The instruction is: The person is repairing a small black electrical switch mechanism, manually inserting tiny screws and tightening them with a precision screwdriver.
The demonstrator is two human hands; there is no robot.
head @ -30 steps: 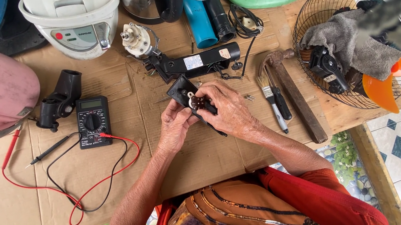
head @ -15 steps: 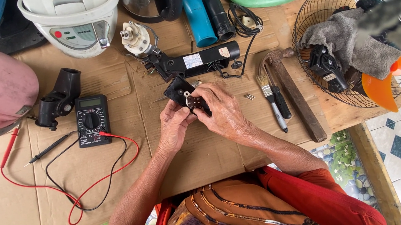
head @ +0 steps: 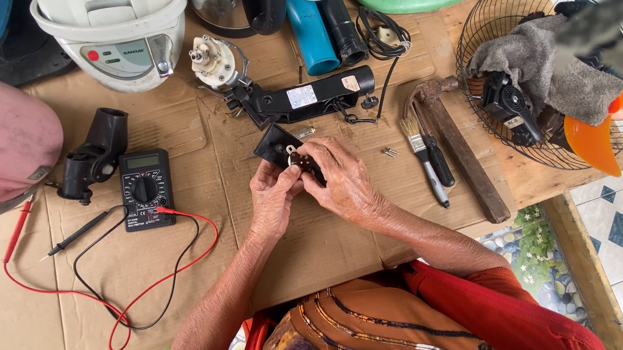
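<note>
Now both hands are working close together over the cardboard-covered counter [head: 313, 261], just in front of the person's chest. The left hand [head: 272, 203] is curling its fingers under the near edge of a small black switch part [head: 287, 150], and the right hand [head: 344, 183] is closing its fingers over the part's right side, thumb and forefinger pinched at the small metal piece on top. Compared with a second ago, the part is sitting a touch nearer the body and tilted a little more toward the left hand, while the right fingers are wrapping further across it; the grip looks tighter, as if the fiddling at the metal piece is going on rather than finished. Nothing else is shifting. Further left, the multimeter [head: 146, 187] is lying with its red and black leads [head: 144, 288] looping toward the near edge. Right of the hands, a paintbrush [head: 420, 156] and hammer [head: 461, 146] are resting side by side. Beyond, the black fan neck [head: 310, 97] is lying across, and the rice cooker [head: 115, 29] is standing at the far edge.
</note>
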